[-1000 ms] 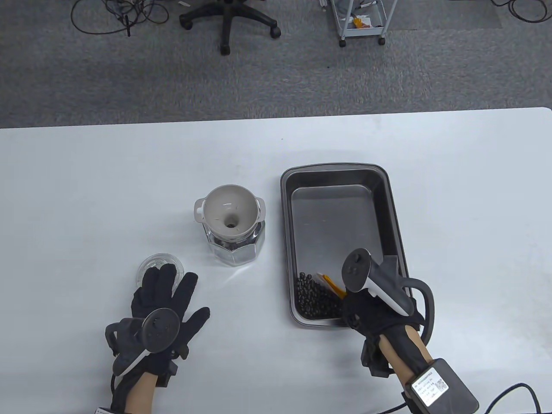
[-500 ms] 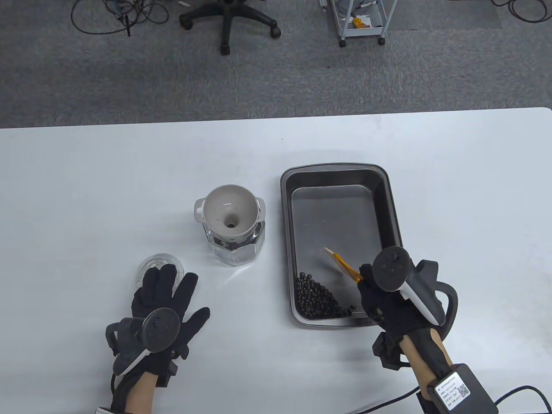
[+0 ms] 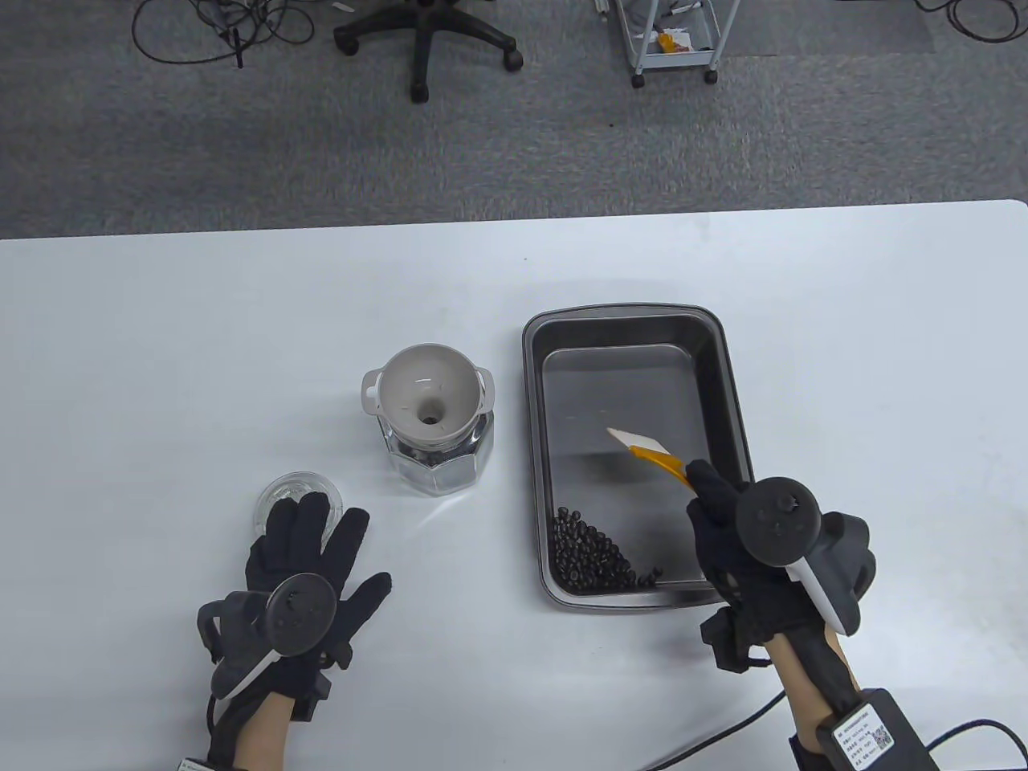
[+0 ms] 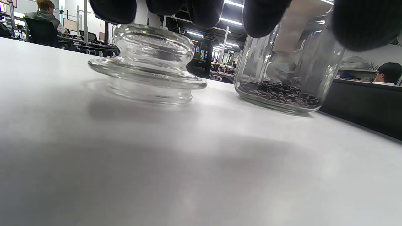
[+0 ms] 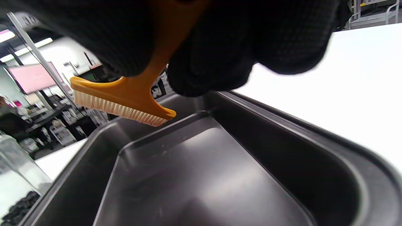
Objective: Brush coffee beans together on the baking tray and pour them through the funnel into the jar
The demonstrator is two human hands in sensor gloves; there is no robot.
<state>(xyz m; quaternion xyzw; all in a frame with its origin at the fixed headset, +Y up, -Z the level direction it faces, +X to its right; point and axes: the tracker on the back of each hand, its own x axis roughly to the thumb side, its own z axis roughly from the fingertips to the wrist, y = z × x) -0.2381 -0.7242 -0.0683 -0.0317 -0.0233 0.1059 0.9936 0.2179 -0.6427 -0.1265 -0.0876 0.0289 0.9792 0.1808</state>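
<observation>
Table view: right hand (image 3: 743, 546) grips orange bristled brush (image 3: 652, 454) over metal tray (image 3: 735, 377); left hand (image 3: 309, 562) seemingly flat.

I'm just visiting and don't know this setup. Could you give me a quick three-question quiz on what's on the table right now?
1. True or false: the brush touches the coffee beans.
2. Which hand holds the brush?
3. The funnel sits on: A) baking tray B) jar C) glass lid

Key:
1. False; it is lifted above the tray floor, away from the pile.
2. The right hand; the left hand lies flat by the lid.
3. B
</observation>
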